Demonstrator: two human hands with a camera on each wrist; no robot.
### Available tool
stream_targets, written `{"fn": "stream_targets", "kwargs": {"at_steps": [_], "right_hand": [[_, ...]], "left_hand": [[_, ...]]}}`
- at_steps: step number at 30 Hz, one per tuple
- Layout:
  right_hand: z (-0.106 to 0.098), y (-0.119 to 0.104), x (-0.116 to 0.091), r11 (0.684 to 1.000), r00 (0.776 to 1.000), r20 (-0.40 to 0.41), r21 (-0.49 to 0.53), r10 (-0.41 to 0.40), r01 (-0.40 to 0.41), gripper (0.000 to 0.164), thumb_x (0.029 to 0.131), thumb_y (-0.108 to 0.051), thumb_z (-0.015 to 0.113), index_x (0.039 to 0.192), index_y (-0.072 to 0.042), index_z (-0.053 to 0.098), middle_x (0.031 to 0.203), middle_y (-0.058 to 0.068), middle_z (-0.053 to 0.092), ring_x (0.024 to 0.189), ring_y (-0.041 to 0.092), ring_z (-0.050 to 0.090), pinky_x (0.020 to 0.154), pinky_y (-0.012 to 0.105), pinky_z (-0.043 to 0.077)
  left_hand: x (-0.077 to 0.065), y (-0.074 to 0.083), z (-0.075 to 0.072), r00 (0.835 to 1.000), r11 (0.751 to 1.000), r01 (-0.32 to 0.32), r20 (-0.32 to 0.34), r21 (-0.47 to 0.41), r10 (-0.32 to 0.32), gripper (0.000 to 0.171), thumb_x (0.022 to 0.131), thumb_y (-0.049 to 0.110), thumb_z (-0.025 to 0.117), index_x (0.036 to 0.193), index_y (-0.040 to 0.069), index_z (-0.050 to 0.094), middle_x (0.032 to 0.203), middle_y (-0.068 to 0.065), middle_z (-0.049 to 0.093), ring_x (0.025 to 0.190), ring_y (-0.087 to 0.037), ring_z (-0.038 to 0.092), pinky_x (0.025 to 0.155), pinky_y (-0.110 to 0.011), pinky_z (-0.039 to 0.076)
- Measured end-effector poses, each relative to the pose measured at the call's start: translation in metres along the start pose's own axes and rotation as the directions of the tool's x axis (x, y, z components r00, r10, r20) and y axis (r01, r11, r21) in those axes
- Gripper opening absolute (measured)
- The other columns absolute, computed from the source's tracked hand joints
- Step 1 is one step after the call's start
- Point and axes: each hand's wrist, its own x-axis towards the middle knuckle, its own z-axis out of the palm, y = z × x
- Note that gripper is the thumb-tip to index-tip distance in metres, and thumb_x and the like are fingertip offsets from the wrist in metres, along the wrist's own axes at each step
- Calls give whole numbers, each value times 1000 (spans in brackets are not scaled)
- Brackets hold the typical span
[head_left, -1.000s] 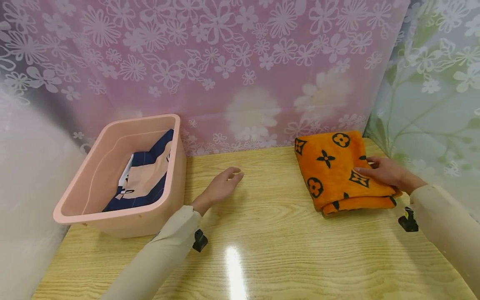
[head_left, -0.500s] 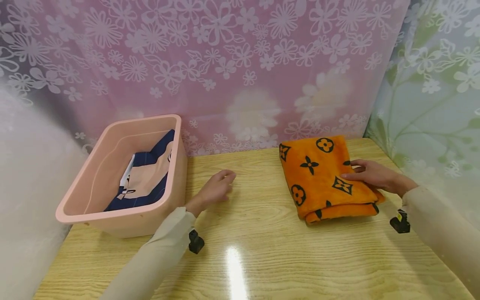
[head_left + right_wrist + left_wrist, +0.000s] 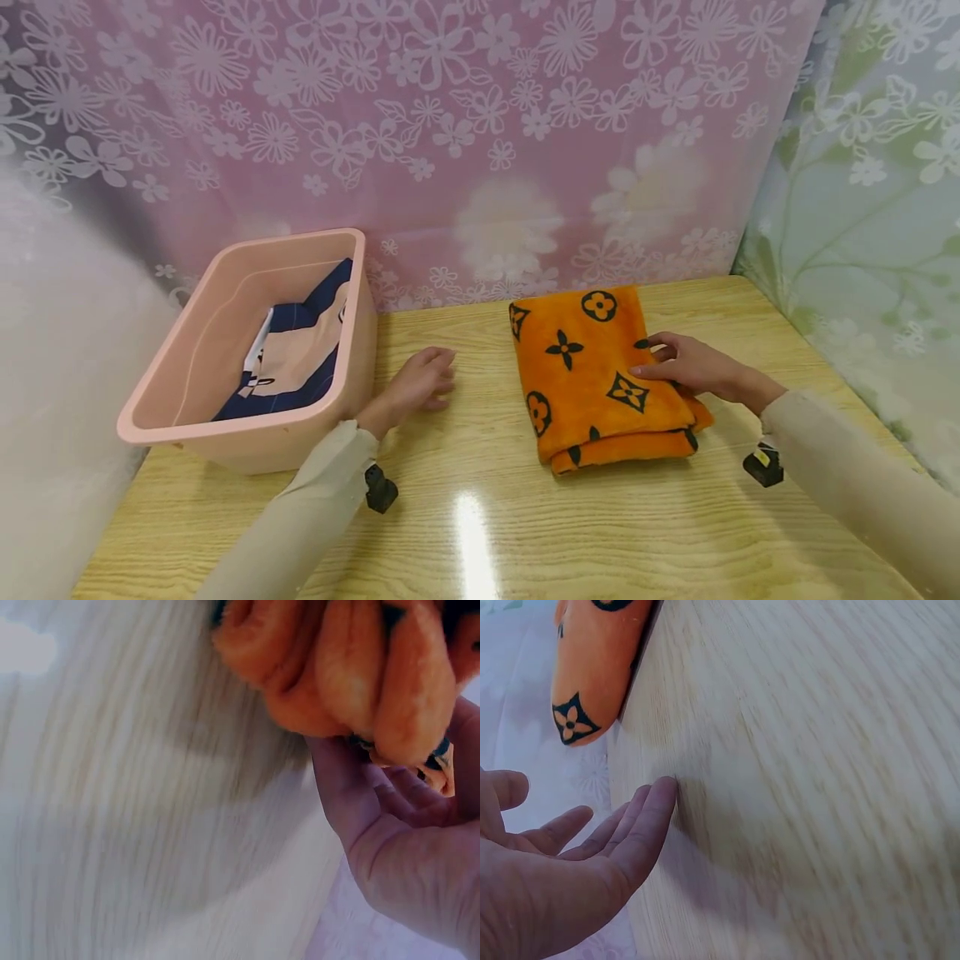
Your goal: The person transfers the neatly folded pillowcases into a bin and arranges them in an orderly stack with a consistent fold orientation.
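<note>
A folded orange towel [image 3: 581,379] with dark flower motifs lies on the wooden table, right of the middle. My right hand [image 3: 693,367] grips its right side, the thumb lying over the top. In the right wrist view, the fingers of that hand [image 3: 409,825] reach in at the soft folded layers [image 3: 352,675], which hide their tips. Between the towel and the pink tub, my left hand [image 3: 412,383] hovers close over the table and holds nothing. Its fingers [image 3: 649,825] are loosely extended in the left wrist view, with a corner of the towel [image 3: 592,675] beyond them.
A pink plastic tub [image 3: 360,333] stands at the left. Inside it lies folded navy and beige cloth [image 3: 300,354]. The wooden table [image 3: 585,533] ends at a pink flowered curtain [image 3: 480,150] behind and a pale green one [image 3: 877,208] on the right.
The towel has moved left and somewhat nearer to me, with my right hand on its side. My left hand has drawn back slightly to the left, towards the tub.
</note>
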Motion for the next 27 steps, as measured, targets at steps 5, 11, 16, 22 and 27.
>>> {"fn": "stream_targets", "kwargs": {"at_steps": [5,11,16,22,27], "right_hand": [[20,-12,1,1000,1000,-16,30,-8,8,83,89,-42,67,144,4,25,133,29,42,98,26,61,75,37,54],[41,-25,3,999,1000,-10,53,2,-1,83,87,-44,68,142,4,28,132,27,45,97,25,60,74,36,54],[40,-30,6,991,998,50,125,45,-51,82,91,-49,60,142,5,25,127,26,47,98,25,58,78,39,54],[20,-29,3,938,986,134,318,97,-136,87,96,-55,46,149,4,10,143,30,33,114,31,55,88,43,50],[14,-27,5,886,965,237,414,115,-207,87,97,-56,41,150,3,7,152,28,17,126,36,44,93,44,47]], "left_hand": [[-2,-1,-2,1000,1000,25,-4,-18,-25,47,103,32,42,139,3,39,126,-26,48,109,-38,55,83,-47,52],[-2,-5,-5,998,997,53,23,-55,-52,51,102,34,45,138,-1,38,124,-29,50,103,-38,58,81,-47,53],[-3,-6,-7,997,994,72,28,-85,-70,50,98,34,55,130,-3,44,119,-27,52,98,-37,61,78,-46,54],[-2,-5,-3,994,987,97,53,-126,-91,52,93,32,62,128,-2,47,121,-27,54,100,-38,62,77,-46,54],[1,-5,7,992,980,112,82,-162,-100,54,92,32,64,129,-4,47,121,-27,56,100,-39,63,75,-46,55]]}}
